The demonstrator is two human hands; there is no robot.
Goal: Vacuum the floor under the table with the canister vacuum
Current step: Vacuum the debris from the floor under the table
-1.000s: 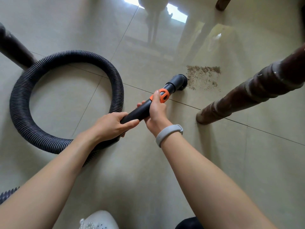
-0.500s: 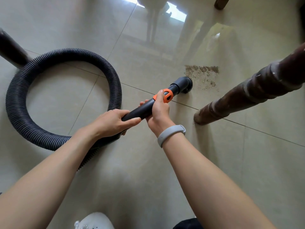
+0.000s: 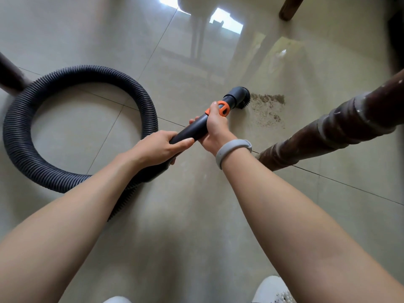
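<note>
Since half a second ago my brush head (image 3: 240, 97) has pushed forward into the dirt patch (image 3: 267, 109) ahead of my right hand (image 3: 215, 125), which with my left hand (image 3: 159, 147) wraps the wand (image 3: 192, 130), and I judge a hard shove could scatter grit toward the table leg (image 3: 328, 130) on the right.

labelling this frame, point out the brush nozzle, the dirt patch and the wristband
brush nozzle (image 3: 239, 96), head view, on its dark round head
dirt patch (image 3: 267, 108), head view, middle of the crumbs
wristband (image 3: 231, 149), head view, grey band on the right wrist

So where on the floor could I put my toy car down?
Bare tile lies inside the hose loop, and to the right, beyond the table leg. It is crowded in the middle: both hands, left and right, hold the wand, brush against the dirt.
</note>
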